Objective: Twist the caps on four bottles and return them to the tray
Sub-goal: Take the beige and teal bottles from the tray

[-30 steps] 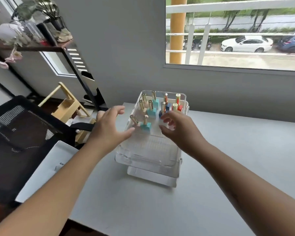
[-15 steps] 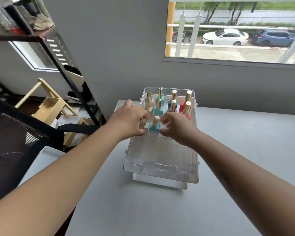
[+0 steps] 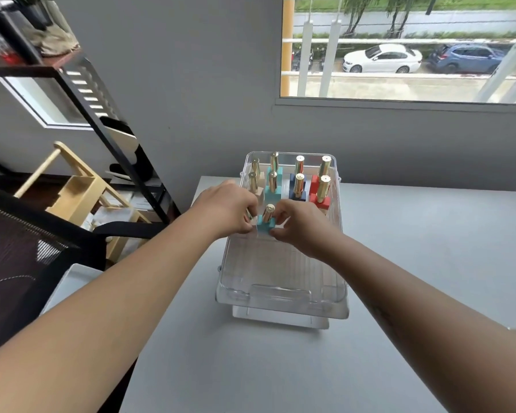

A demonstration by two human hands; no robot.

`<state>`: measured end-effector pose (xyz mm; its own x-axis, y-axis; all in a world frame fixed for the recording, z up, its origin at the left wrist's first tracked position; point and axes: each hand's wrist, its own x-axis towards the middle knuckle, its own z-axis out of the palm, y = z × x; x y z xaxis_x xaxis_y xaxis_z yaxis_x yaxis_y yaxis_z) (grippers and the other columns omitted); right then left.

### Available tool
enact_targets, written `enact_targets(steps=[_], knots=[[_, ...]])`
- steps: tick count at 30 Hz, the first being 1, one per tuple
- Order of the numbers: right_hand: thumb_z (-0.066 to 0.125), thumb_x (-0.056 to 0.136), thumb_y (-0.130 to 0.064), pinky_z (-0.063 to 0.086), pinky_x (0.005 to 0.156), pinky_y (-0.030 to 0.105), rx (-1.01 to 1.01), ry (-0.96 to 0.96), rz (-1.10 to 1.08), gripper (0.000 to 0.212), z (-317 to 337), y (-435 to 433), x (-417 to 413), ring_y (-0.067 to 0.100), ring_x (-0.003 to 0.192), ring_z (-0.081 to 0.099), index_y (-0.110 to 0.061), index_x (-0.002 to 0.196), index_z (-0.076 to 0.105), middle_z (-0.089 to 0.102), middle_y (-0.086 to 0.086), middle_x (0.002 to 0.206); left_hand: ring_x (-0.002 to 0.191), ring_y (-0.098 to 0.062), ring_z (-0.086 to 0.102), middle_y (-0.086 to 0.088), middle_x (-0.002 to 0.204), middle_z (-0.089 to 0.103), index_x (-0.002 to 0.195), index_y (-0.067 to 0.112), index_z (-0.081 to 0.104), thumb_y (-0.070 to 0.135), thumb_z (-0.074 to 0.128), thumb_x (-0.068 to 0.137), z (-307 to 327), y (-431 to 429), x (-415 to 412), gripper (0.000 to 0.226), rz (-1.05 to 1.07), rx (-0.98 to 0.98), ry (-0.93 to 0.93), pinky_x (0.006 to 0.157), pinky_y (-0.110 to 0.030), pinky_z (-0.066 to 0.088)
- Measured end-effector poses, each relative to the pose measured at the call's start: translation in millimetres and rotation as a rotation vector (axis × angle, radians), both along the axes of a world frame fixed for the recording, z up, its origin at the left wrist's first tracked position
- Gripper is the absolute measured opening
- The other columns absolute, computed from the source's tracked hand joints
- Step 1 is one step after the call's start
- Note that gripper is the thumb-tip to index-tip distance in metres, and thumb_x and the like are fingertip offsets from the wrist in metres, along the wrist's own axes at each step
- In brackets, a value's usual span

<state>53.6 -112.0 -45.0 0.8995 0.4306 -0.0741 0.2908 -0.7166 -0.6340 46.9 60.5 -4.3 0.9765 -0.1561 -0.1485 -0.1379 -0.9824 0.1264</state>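
A clear plastic tray stands on the white table. Small square bottles with tall gold caps stand at its far end: beige, teal, blue and red. Closer to me, one teal bottle stands apart, and my right hand pinches its body between thumb and fingers. My left hand is closed just left of it around another bottle; only a sliver of gold cap shows between those fingers.
A second clear piece lies under the tray. A black metal shelf, a wooden stand and a black mesh chair crowd the left side. The grey wall and window are close behind. Bare table stretches right.
Both hands have come down from open above the tray and closed on the two front bottles. The camera has tilted and moved closer.
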Motion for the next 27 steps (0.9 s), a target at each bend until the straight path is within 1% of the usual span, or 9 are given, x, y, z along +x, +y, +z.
enact_targets(steps=[3,6,9,12,14,17,21,24,27], knots=[[0.073,0.084,-0.018,0.043,0.059,0.009,0.015,-0.013,0.009,0.02,1.5,-0.2,-1.9,0.01,0.083,0.06,-0.017,0.1,0.061,0.066,0.0,0.106,0.081,-0.015,0.043,0.015,0.076,0.036,0.095,0.034,0.071,0.032,0.075,0.076,2.2,-0.5,-1.4,0.02,0.004,-0.019,-0.01,0.069,-0.025,0.035],[0.074,0.084,-0.017,0.043,0.059,0.008,0.05,-0.036,0.0,0.018,10.0,-7.4,-4.5,0.01,0.083,0.061,-0.017,0.097,0.062,0.066,-0.002,0.102,0.081,-0.019,0.052,0.004,0.089,0.044,0.093,0.036,0.07,0.033,0.077,0.076,10.1,-1.0,-2.7,0.019,0.017,-0.027,0.004,0.07,-0.026,0.039],[0.074,0.083,-0.017,0.046,0.058,0.009,0.087,-0.057,-0.032,0.018,22.5,-19.8,-11.0,0.012,0.084,0.062,-0.017,0.096,0.063,0.062,-0.007,0.096,0.085,-0.022,0.058,0.0,0.098,0.045,0.094,0.033,0.07,0.031,0.079,0.076,25.3,-2.4,-4.1,0.02,0.0,-0.061,0.017,0.074,-0.032,0.051],[0.075,0.083,-0.017,0.05,0.062,0.011,0.108,-0.076,-0.044,0.017,37.2,-35.7,-20.1,0.014,0.084,0.065,-0.017,0.096,0.062,0.061,-0.007,0.093,0.092,-0.021,0.059,0.0,0.103,0.06,0.095,0.027,0.07,0.023,0.078,0.078,40.8,-8.3,-7.1,0.019,-0.045,-0.125,0.009,0.077,-0.033,0.051],[0.075,0.082,-0.018,0.048,0.06,0.009,0.113,-0.103,-0.062,0.018,47.1,-50.0,-26.4,0.012,0.08,0.065,-0.021,0.091,0.06,0.061,-0.008,0.088,0.092,-0.019,0.058,0.002,0.102,0.064,0.095,0.023,0.07,0.02,0.078,0.08,49.0,-18.1,-9.6,0.018,-0.066,-0.168,0.009,0.074,-0.031,0.049],[0.074,0.082,-0.018,0.048,0.055,0.009,0.144,-0.129,-0.112,0.015,58.7,-78.8,-35.4,0.007,0.077,0.065,-0.016,0.094,0.065,0.064,-0.008,0.086,0.091,-0.017,0.057,0.002,0.099,0.063,0.097,0.02,0.07,0.019,0.077,0.081,56.6,-41.7,-13.3,0.018,-0.116,-0.193,0.0,0.074,-0.028,0.047],[0.073,0.082,-0.018,0.053,0.061,0.019,0.208,-0.129,-0.199,0.015,66.9,-128.1,-49.7,0.005,0.079,0.067,-0.017,0.096,0.067,0.066,-0.01,0.088,0.086,-0.018,0.059,0.0,0.095,0.065,0.098,0.016,0.071,0.014,0.077,0.08,63.7,-85.6,-17.5,0.019,-0.192,-0.232,-0.001,0.071,-0.025,0.046],[0.072,0.081,-0.016,0.054,0.062,0.02,0.271,-0.094,-0.266,0.013,65.6,-167.0,-63.2,0.008,0.08,0.067,-0.02,0.092,0.067,0.066,-0.009,0.087,0.09,-0.019,0.062,-0.002,0.096,0.067,0.097,0.016,0.071,0.016,0.076,0.079,67.2,-125.6,-19.7,0.018,-0.24,-0.242,0.001,0.078,-0.032,0.053],[0.071,0.08,-0.018,0.055,0.063,0.021,0.307,-0.06,-0.309,0.012,61.2,-205.5,-77.7,0.009,0.082,0.067,-0.024,0.089,0.066,0.067,-0.009,0.088,0.088,-0.016,0.059,0.004,0.09,0.063,0.095,0.018,0.071,0.019,0.077,0.08,65.4,-167.6,-21.5,0.017,-0.292,-0.242,0.007,0.075,-0.03,0.052]])
